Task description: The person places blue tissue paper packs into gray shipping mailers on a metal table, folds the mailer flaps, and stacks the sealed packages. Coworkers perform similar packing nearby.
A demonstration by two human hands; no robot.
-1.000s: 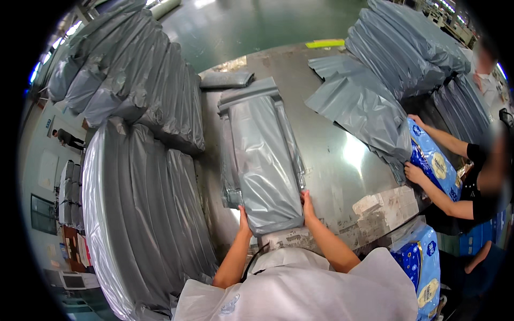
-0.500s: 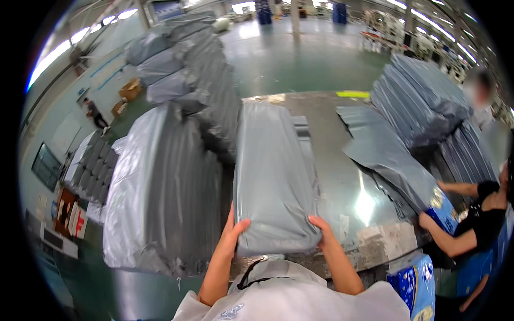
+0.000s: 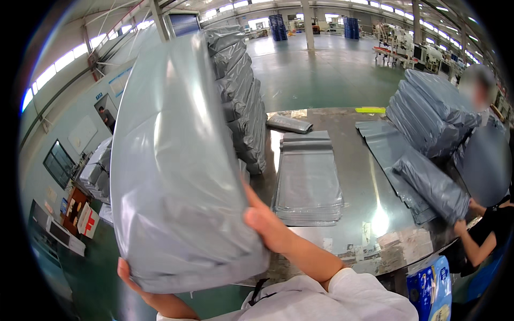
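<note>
A long, filled grey plastic mailing bag [image 3: 176,160] is raised upright at the left, off the table. My left hand [image 3: 136,283] supports its lower left corner, partly hidden beneath it. Against its right side presses my right hand [image 3: 267,222], the fingers wrapped round the edge. Behind the held bag rises a tall stack of filled grey bags [image 3: 247,107]. On the table, right of my right hand, lies a flat pile of grey mailing bags [image 3: 309,179].
The metal table [image 3: 358,203] has patches of tape along its near edge. A folded grey bag [image 3: 289,123] lies at its far left. At right, a co-worker handles a grey bag [image 3: 433,179] beside stacked bags [image 3: 423,112]. A blue package [image 3: 431,289] stands lower right.
Both hands have lifted the filled bag from the table and swung it left, uncovering the flat pile beneath. The co-worker's blue package is now covered by a grey bag.
</note>
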